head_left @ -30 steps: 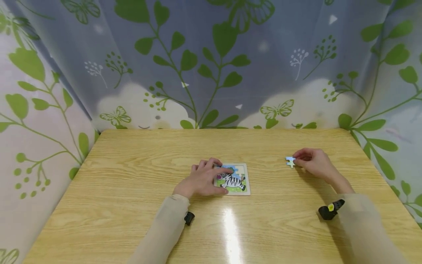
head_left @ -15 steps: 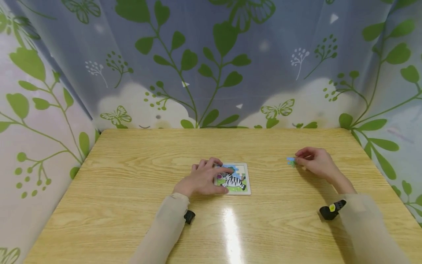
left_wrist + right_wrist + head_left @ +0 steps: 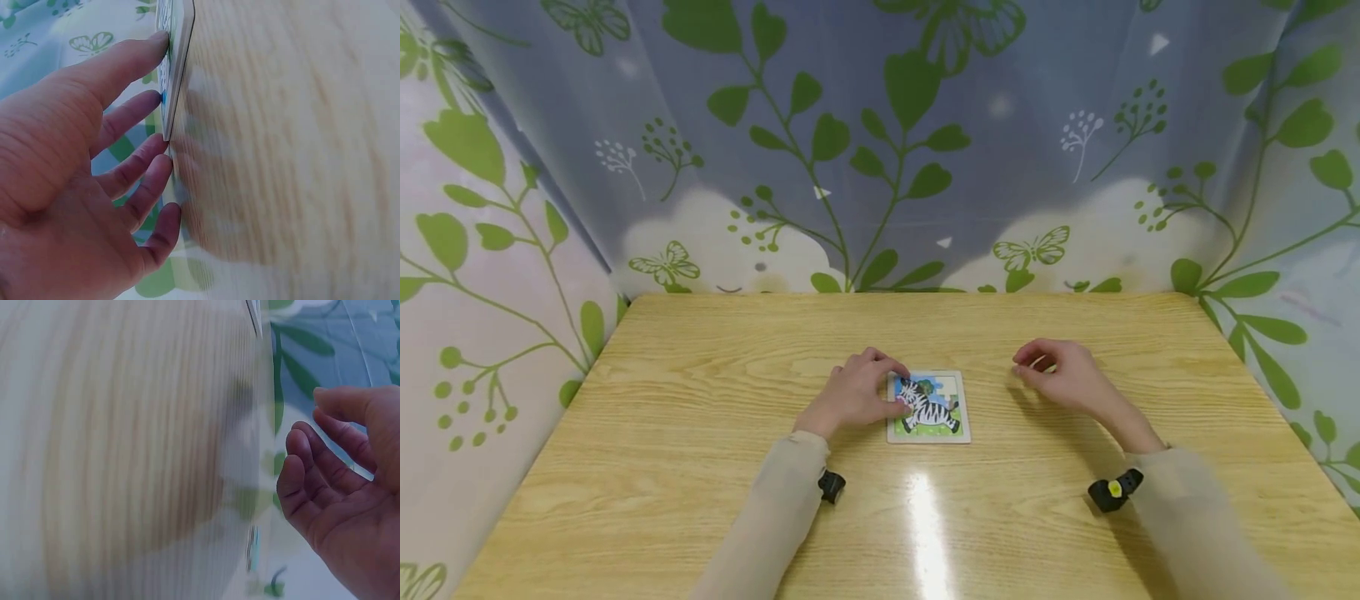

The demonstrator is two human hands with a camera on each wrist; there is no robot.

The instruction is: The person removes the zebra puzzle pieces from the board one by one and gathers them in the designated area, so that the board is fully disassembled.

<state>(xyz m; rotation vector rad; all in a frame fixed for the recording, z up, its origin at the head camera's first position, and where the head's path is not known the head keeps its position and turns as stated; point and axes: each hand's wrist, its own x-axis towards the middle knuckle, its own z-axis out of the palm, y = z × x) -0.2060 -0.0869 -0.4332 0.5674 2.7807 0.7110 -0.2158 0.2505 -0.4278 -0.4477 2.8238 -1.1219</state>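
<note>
A square zebra jigsaw puzzle (image 3: pixel 929 412) lies in its pale frame, with a cream gap (image 3: pixel 948 386) at its upper right. My left hand (image 3: pixel 853 392) rests at its left side, fingers spread; in the left wrist view the thumb (image 3: pixel 140 56) touches the board's face. Over the table to the right hovers my right hand (image 3: pixel 1067 379), fingers loosely curled, thumb and index tips close together. In the right wrist view nothing shows between those fingertips. A thin white and teal sliver, like a puzzle piece seen edge-on (image 3: pixel 253 548), lies on the table beyond the hand.
The wooden table (image 3: pixel 737 358) reaches back to a curtain (image 3: pixel 880 167) printed with leaves and butterflies. Black wrist straps (image 3: pixel 831 486) are on both forearms. A light reflection streaks the table's front middle.
My right hand has moved left toward the puzzle; the blue and green piece at its fingertips has dropped out of the head view. My left index finger has drawn back from the picture's middle.
</note>
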